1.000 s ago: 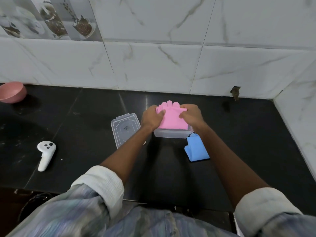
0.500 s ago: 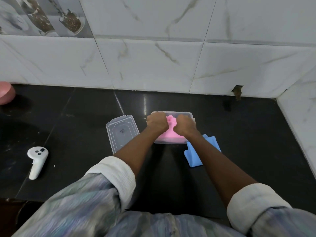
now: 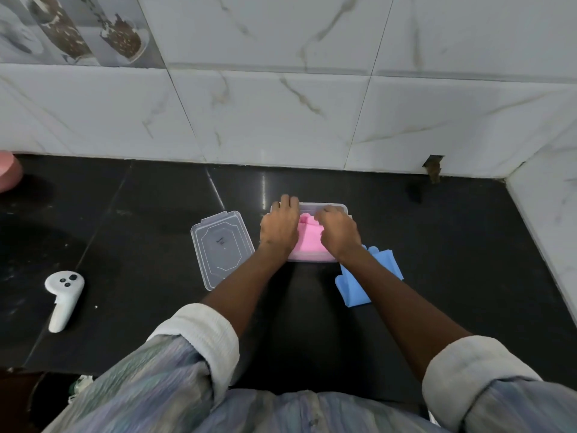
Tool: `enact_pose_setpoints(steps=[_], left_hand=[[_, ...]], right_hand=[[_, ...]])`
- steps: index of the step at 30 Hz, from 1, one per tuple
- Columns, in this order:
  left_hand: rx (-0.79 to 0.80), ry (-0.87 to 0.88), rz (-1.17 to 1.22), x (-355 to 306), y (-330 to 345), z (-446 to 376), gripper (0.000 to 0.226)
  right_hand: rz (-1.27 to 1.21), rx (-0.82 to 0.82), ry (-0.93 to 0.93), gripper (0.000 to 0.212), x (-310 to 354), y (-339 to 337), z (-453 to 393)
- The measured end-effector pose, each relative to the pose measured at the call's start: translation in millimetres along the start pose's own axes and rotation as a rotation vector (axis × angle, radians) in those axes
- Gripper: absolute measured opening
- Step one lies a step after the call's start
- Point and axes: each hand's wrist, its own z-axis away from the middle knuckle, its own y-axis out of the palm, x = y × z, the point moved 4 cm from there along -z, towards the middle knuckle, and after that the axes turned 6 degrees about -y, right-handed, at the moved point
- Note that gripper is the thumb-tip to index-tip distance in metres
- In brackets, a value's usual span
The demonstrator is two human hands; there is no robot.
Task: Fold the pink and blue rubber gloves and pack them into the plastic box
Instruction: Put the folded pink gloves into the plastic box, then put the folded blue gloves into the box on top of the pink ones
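Observation:
The folded pink glove [image 3: 307, 240] lies inside the clear plastic box [image 3: 338, 207] in the middle of the black counter. My left hand [image 3: 279, 228] lies flat on the glove's left side, fingers stretched to the box's far rim. My right hand [image 3: 338, 234] presses down on its right side with curled fingers. Much of the glove and box is hidden under both hands. The folded blue glove [image 3: 385, 265] rests on the counter just right of the box, partly covered by my right forearm.
The box's clear lid [image 3: 221, 248] lies flat just left of the box. A white handheld controller [image 3: 64, 295] sits at the near left. A pink bowl [image 3: 7, 175] is at the far left edge. Tiled walls close the back and right.
The pink glove, first held above the box, has gone down into it. Both hands have followed and spread out flat over it, pressing it in.

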Motion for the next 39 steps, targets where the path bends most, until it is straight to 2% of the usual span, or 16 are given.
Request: enact_pose_setpoints(steps=[3, 9, 13, 16, 19, 22, 25, 27, 28, 30, 32, 35, 37, 39], left_hand=[[0.078, 0.055, -0.058, 5, 4, 0, 0.028], [0.1, 0.126, -0.159, 8, 4, 6, 0.031], [0.131, 0.172, -0.216, 9, 8, 7, 0.035], [0.189, 0.194, -0.227, 11, 6, 7, 0.037], [0.237, 0.077, -0.086, 13, -3, 13, 0.039], [0.08, -0.001, 0.157, 4, -17, 29, 0.036], [-0.075, 0.051, 0.44, -23, -25, 63, 0.024], [-0.047, -0.011, 0.69, -40, -16, 89, 0.014], [0.013, -0.079, 0.813, -47, -7, 100, 0.009], [0.18, -0.264, 1.012, -59, 15, 121, 0.004], [0.34, -0.465, 1.103, -69, 37, 136, 0.022], [0.46, -0.618, 1.099, -85, 50, 144, 0.064], [0.482, -0.667, 1.134, -97, 50, 143, 0.07], [0.498, -0.712, 1.192, -107, 49, 139, 0.062]], right_hand=[[-0.04, 0.095, -0.069, 0.046, -3, 0, 0], [0.066, 0.119, -0.192, 0.045, 4, -7, 4], [0.105, 0.302, -0.144, 0.041, 8, -4, 6], [0.106, 0.332, -0.114, 0.037, 12, -6, 5], [0.071, 0.325, -0.077, 0.042, 11, -8, 7], [-0.061, 0.165, -0.007, 0.046, 7, -17, 16], [-0.202, -0.163, 0.018, 0.036, 4, -33, 41], [-0.329, -0.402, 0.102, 0.026, -13, -42, 68], [-0.353, -0.47, 0.163, 0.023, -25, -43, 83], [-0.317, -0.505, 0.272, 0.019, -51, -42, 110], [-0.279, -0.437, 0.373, 0.018, -76, -36, 130], [-0.317, -0.181, 0.56, 0.053, -103, -17, 147], [-0.37, -0.019, 0.597, 0.066, -109, -4, 152], [-0.431, 0.023, 0.564, 0.062, -110, 2, 150]])
